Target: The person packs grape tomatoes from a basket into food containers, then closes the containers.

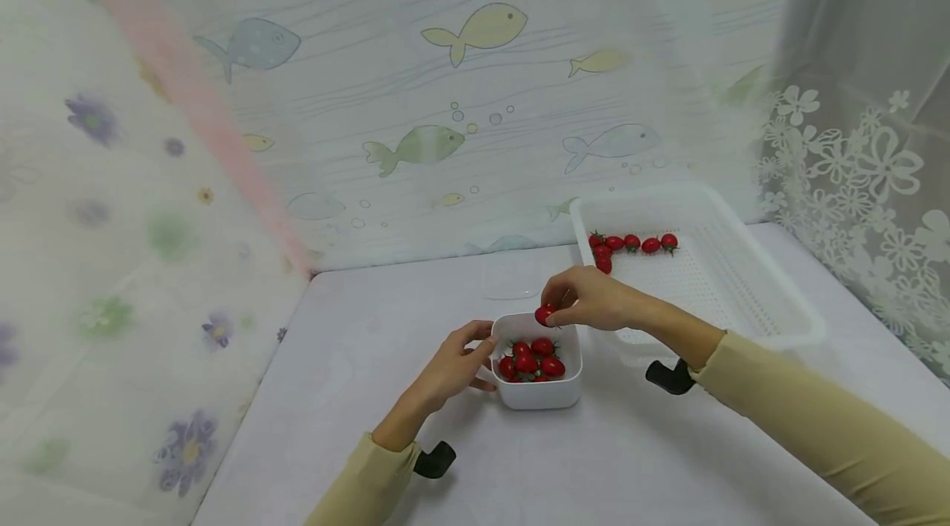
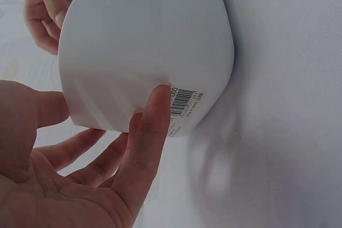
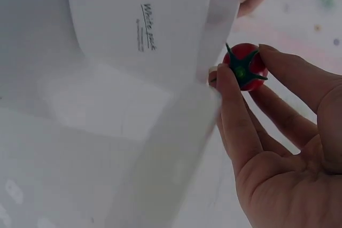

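Observation:
In the head view, a white square container [image 1: 538, 396] holds several small red tomatoes [image 1: 526, 363] with green stems. My right hand [image 1: 590, 299] pinches one tomato [image 3: 245, 67] between thumb and fingertips over the container's far right rim. Its green star-shaped stem faces the right wrist camera. On the other side, my left hand [image 1: 451, 365] touches the container's left wall with spread fingers, its thumb tip right at the rim. One fingertip rests beside a barcode label [image 2: 184, 104] on that wall.
A large white perforated tray [image 1: 772, 295] stands to the right, with a row of tomatoes [image 1: 632, 243] along its far left corner. Behind the container lies a clear flat lid [image 1: 510, 282]. A fish-patterned curtain [image 1: 416, 147] hangs along the table's back edge.

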### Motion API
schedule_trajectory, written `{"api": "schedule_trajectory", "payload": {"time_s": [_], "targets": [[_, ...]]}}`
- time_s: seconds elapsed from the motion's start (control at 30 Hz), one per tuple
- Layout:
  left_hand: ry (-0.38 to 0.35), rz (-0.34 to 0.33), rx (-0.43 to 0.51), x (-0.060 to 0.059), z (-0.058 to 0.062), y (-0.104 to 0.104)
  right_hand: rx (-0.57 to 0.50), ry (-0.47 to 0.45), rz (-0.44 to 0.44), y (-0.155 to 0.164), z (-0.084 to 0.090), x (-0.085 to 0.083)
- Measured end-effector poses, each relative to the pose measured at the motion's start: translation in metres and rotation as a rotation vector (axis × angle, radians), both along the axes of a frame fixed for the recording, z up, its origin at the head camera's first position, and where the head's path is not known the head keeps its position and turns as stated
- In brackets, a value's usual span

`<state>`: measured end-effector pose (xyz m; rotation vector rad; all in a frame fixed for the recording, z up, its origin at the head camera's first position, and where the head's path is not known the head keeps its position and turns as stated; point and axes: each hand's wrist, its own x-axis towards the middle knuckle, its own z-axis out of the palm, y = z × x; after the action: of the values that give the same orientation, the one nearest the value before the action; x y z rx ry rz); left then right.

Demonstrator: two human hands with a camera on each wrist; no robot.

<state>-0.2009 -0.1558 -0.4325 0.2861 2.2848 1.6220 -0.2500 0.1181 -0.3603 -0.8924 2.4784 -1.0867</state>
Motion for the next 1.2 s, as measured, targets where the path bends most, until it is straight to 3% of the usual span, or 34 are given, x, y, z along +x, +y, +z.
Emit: {"api": "schedule_trajectory", "payload": {"time_s": [0.17, 0.33, 0.7, 0.87, 1.2], "targets": [[-0.006, 0.0, 0.008, 0.0, -0.001, -0.001, -0.012, 0.014, 0.041, -0.014, -0.011, 0.003], [-0.006, 0.002, 0.012, 0.0, 0.0, 0.0, 0.002, 0.086, 0.071, -0.03, -0.018, 0.008], [-0.005, 0.005, 0.011, 0.002, 0.003, 0.001, 0.121, 0.225, 0.077, -0.047, -0.039, 0.015], [-0.006, 0.007, 0.009, 0.003, 0.002, 0.001, 0.174, 0.223, 0.063, -0.048, -0.041, 0.016], [-0.01, 0.011, 0.009, 0.002, 0.001, 0.001, 0.185, 0.226, 0.132, -0.042, -0.032, 0.017]]}}
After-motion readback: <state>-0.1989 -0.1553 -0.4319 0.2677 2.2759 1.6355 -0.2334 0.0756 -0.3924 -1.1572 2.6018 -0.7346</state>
